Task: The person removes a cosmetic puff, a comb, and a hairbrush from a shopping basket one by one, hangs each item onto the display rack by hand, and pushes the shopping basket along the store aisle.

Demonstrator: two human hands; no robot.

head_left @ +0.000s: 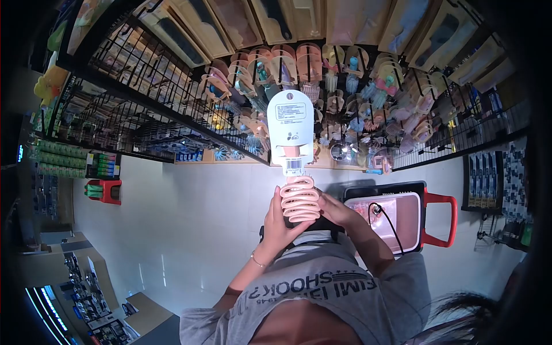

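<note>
A pink hairbrush (pixel 300 199) with a looped, vented head is held up in front of my body, head toward me. Its handle runs into a white cardboard tag (pixel 290 123) with printed text and a barcode, standing upright at the far end. My left hand (pixel 277 227) wraps the brush head from the left, thumb along its side. On the other side my right hand (pixel 335 210) is closed against the head's right edge; some of its fingertips are hidden behind the brush.
Ahead, a wire rack holds hanging brushes and hair accessories (pixel 356 109). At my right stands a black shopping basket with a red handle (pixel 454 221), holding a pale pink bin (pixel 411 224). A red stool (pixel 112 192) is on the left; shelves line both sides.
</note>
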